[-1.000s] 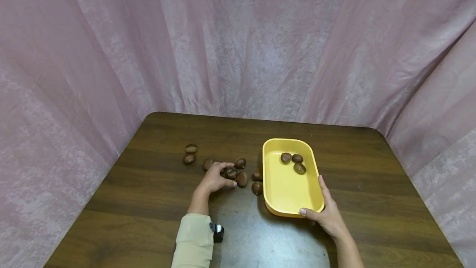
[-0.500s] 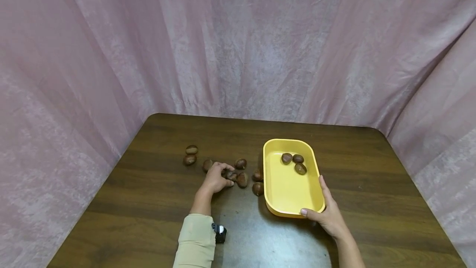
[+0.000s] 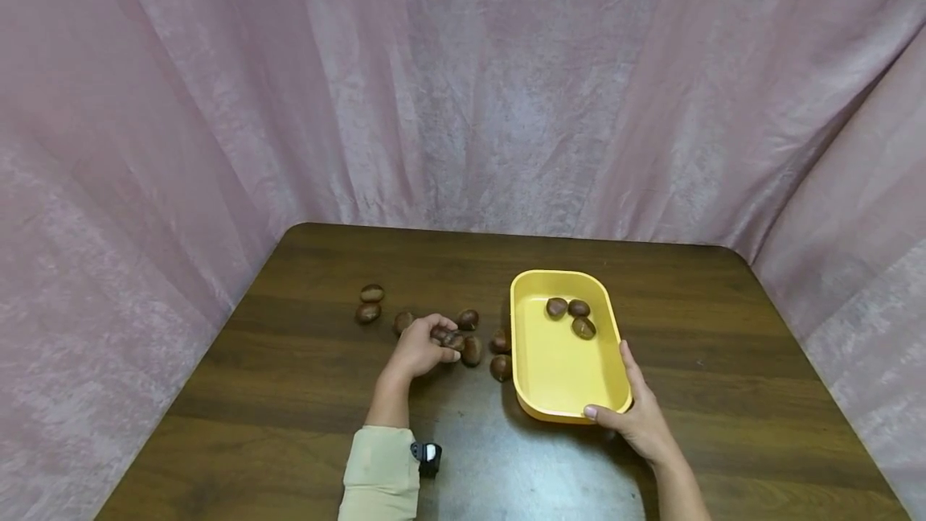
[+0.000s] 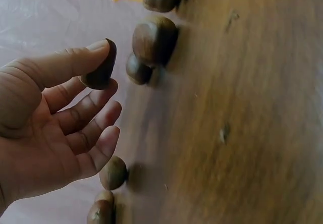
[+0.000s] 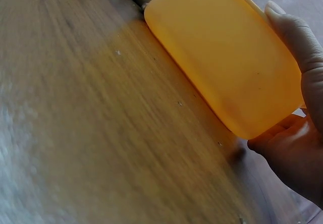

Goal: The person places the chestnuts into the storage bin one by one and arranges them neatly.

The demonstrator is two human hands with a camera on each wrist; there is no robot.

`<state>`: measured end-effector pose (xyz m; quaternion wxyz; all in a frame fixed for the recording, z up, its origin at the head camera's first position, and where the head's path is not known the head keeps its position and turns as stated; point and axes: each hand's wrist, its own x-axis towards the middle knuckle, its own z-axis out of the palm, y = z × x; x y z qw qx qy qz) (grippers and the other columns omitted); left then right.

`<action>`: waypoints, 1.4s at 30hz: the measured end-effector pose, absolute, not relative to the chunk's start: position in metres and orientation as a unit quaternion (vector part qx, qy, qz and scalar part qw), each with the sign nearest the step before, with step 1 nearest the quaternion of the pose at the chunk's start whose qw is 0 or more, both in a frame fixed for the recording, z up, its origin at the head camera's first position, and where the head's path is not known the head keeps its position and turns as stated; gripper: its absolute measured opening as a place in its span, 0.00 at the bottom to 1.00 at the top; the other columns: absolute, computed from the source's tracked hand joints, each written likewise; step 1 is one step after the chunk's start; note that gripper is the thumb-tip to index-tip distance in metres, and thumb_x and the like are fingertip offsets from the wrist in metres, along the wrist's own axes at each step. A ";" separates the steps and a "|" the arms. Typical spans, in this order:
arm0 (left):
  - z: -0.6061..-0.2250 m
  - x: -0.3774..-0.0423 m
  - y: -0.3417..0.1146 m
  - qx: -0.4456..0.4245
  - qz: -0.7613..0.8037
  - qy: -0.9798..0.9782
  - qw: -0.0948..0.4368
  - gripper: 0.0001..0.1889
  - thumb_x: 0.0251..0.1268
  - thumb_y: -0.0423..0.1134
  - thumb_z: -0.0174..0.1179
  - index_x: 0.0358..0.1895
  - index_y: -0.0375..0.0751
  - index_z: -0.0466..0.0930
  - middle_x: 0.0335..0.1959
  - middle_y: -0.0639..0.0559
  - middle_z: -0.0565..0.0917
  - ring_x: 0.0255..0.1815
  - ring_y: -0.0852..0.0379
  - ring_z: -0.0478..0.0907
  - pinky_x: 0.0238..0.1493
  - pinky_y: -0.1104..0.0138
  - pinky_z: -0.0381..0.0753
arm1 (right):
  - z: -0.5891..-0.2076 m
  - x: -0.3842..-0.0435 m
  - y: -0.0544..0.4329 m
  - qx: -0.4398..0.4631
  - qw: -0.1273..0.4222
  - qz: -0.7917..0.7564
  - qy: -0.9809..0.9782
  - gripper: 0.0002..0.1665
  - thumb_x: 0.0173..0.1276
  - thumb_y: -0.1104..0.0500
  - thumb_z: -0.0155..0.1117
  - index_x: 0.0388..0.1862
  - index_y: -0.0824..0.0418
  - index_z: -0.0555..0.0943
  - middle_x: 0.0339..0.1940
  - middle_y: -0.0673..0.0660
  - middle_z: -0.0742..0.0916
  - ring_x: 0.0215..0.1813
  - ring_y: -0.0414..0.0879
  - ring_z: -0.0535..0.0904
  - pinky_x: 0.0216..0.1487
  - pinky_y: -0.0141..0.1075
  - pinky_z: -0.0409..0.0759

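Observation:
My left hand (image 3: pixel 418 350) pinches a brown chestnut (image 4: pixel 102 68) between thumb and fingertips, just above the table; its other fingers are loosely bent. Close by lie more chestnuts, one by the thumb (image 3: pixel 472 350) and one farther back (image 3: pixel 469 319). My right hand (image 3: pixel 646 423) grips the near right corner of a yellow plastic tray (image 3: pixel 564 380), thumb over the rim and fingers along the outer side. Inside, three chestnuts (image 3: pixel 583 328) sit together toward the far end. In the right wrist view, the tray's wall (image 5: pixel 222 52) hides its inside.
Two chestnuts (image 3: pixel 501 367) lie against the tray's left side. Two others (image 3: pixel 368 312) are farther left, and one (image 3: pixel 403 322) is partly behind my left hand. The brown wooden table (image 3: pixel 246 408) ends at a pink curtain (image 3: pixel 463 103).
The left thumb and fingers have closed on a chestnut that lay between them, and it is now slightly raised. The right hand and the tray stay in place.

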<state>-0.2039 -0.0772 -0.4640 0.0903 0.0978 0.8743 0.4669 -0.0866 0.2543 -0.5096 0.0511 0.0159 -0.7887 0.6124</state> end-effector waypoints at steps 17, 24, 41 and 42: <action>-0.449 -0.212 -0.052 0.109 0.483 0.863 0.096 0.18 0.47 0.34 0.71 0.44 0.42 0.79 0.36 0.52 0.78 0.38 0.55 0.74 0.39 0.61 0.75 | -0.511 -0.089 0.253 0.025 0.052 0.623 -0.780 0.67 0.47 0.70 0.75 0.76 0.56 0.40 0.71 0.71 0.55 0.56 0.56 0.68 0.49 0.23 0.69; -0.440 -0.219 -0.038 0.125 0.497 0.853 0.099 0.18 0.49 0.35 0.70 0.45 0.42 0.78 0.37 0.52 0.77 0.39 0.54 0.73 0.39 0.62 0.74 | -0.510 -0.088 0.253 0.022 0.056 0.618 -0.784 0.66 0.47 0.70 0.74 0.76 0.55 0.41 0.71 0.70 0.55 0.57 0.54 0.67 0.49 0.23 0.68; -0.430 -0.223 0.008 0.135 0.529 0.830 0.116 0.18 0.45 0.35 0.73 0.42 0.41 0.79 0.33 0.52 0.78 0.35 0.56 0.74 0.35 0.66 0.76 | -0.511 -0.087 0.253 0.021 0.055 0.623 -0.780 0.67 0.47 0.71 0.74 0.76 0.54 0.41 0.70 0.71 0.55 0.55 0.51 0.70 0.48 0.24 0.70; -0.430 -0.224 0.011 0.132 0.532 0.828 0.119 0.18 0.45 0.34 0.73 0.42 0.42 0.79 0.33 0.52 0.78 0.35 0.57 0.74 0.35 0.66 0.76 | -0.511 -0.087 0.253 0.021 0.056 0.622 -0.780 0.67 0.47 0.71 0.74 0.76 0.55 0.41 0.70 0.71 0.55 0.55 0.52 0.70 0.49 0.23 0.69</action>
